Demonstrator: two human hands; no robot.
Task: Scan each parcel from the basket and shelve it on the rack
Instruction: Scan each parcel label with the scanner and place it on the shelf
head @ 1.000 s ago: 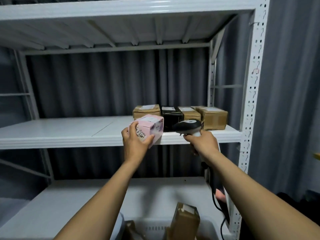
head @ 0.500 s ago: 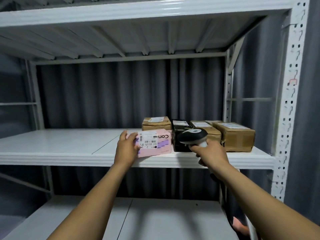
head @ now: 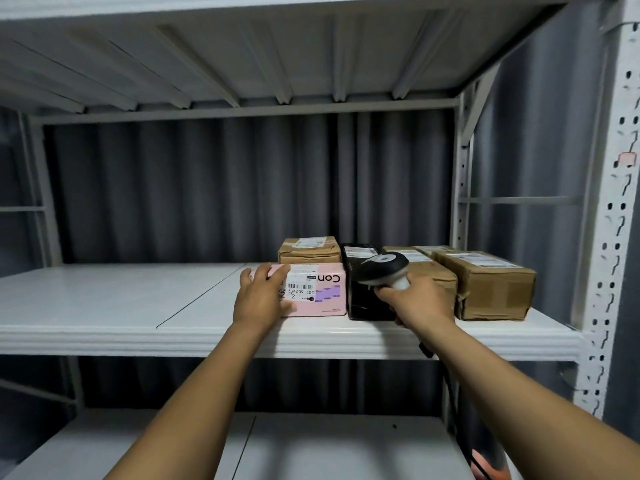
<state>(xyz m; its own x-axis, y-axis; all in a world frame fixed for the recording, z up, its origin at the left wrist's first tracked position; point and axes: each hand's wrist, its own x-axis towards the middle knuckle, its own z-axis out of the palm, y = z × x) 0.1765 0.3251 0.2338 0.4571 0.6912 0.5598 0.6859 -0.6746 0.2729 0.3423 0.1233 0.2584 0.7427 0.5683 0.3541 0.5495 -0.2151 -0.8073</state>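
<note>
Pink parcel (head: 320, 294) one, scanner (head: 382, 269) one

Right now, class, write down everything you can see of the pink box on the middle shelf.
The pink rectangular cardboard parcel lies flat on the white metal shelf, long face forward. Its white barcode label, purple patch and print read upside down. The left hand grips its left end; its right end sits beside the black wrapped parcel, a brown cardboard box just behind.
</note>
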